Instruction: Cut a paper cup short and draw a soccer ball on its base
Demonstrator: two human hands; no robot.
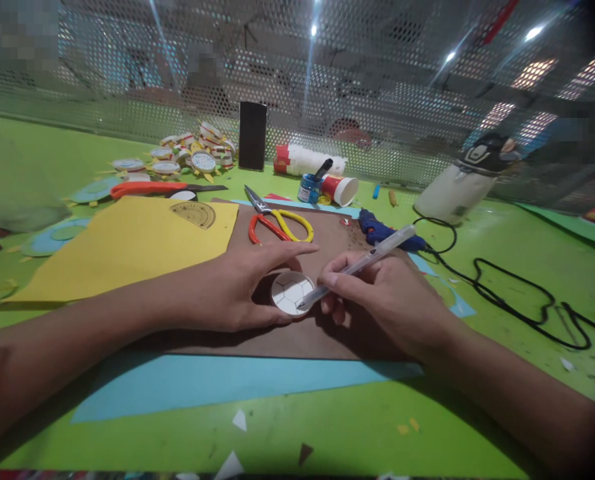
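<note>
My left hand point(242, 283) curves round a small white disc point(290, 288), thumb and fingers at its edge, holding it on a brown sheet point(327, 333). Dark lines on the disc's face form a pattern of polygon shapes. In my right hand point(377, 287) is a clear-barrelled pen point(360, 263), its tip on or just above the lower right of the disc. Just beyond my left hand lie scissors point(277, 223) with one red and one yellow handle. A blue glue gun point(387, 233) rests past my right hand.
A yellow sheet point(127, 247) with a protractor point(195, 215), a red-handled cutter point(150, 189) and a pile of decorated discs point(197, 153) are at the left. Behind stand a phone point(252, 137), paper cups point(307, 160) and a paint jar point(308, 189). A black cable point(517, 320) loops at the right.
</note>
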